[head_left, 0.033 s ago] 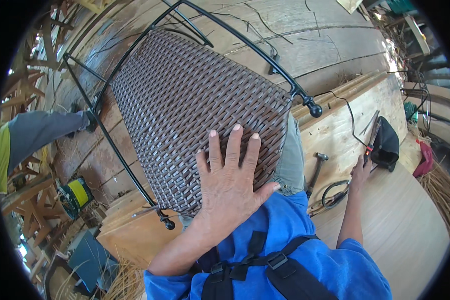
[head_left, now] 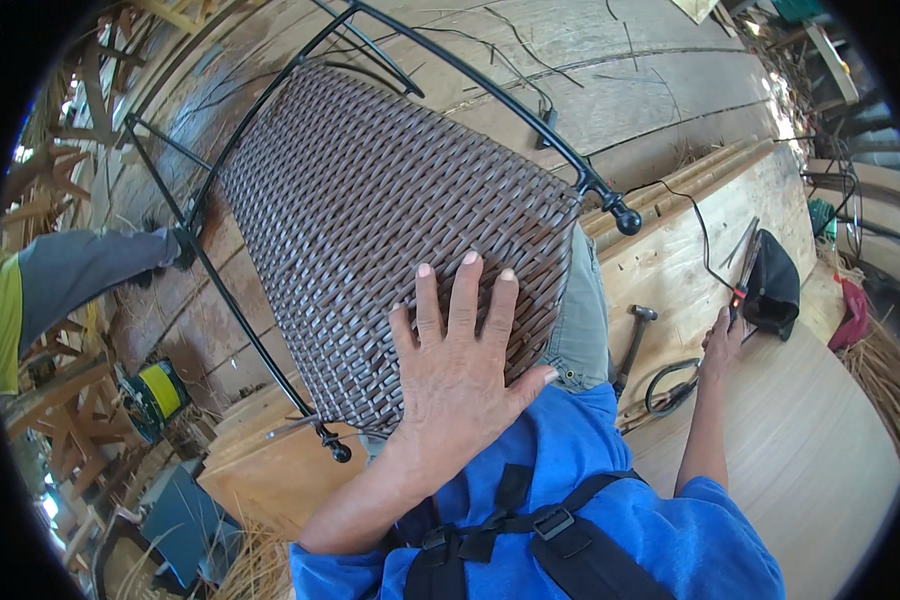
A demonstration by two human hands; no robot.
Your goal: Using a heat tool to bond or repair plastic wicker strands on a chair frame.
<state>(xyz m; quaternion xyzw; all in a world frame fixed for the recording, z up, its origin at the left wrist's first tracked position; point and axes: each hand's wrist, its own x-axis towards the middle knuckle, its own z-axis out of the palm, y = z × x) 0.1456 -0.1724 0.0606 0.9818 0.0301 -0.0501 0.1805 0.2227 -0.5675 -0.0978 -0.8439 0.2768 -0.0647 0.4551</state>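
Note:
A panel of brown woven wicker in a black metal frame lies across my lap. My left hand presses flat on its near part, fingers spread and holding nothing. Off to the right, my right hand is closed round a slim tool with a red-and-black handle. A thin black cord reaches that tool. Beside it lies a black fabric pouch, with a long pointed metal piece against it; whether that piece belongs to the tool I cannot tell.
A hammer and a dark looped-handle tool lie on the wooden surface at my right. Far left, another person's leg shows near a green-and-yellow spool. Loose cane strips lie at the right edge.

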